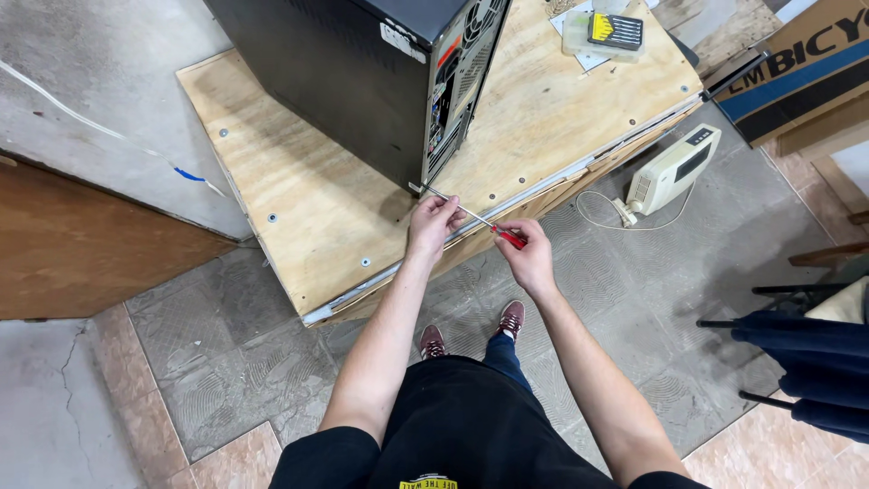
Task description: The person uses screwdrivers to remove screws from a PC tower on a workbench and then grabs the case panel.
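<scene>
My right hand [528,251] is clamped on the red handle of a long screwdriver [475,218]; the handle end sticks out just past my thumb. The shaft runs up and away from that hand toward the lower rear corner of a black desktop computer tower [362,81]. The tip sits at that corner; I can't tell if it's seated in a screw.

My left hand [433,224] is just beside the right one, further along the shaft, with fingers pinched together on the metal near the tip. It's close to the tower's rear panel [462,81] and touching or nearly touching the edge of the surface.

The tower stands upright on a plywood surface [308,199], just beyond both hands, with the rear ports and fan grille facing my right.

Well beyond the right hand, on the far part of the surface, there's a clear plastic case with a yellow and black bit set [608,32].

On the tiled floor to the right of my right hand, well apart from it, sits a small white fan heater [674,169] with its cord looped beside it. A cardboard box [806,63] is further off past the heater.

Below my hands I can see my two dark red shoes [471,330] on the floor.
</scene>
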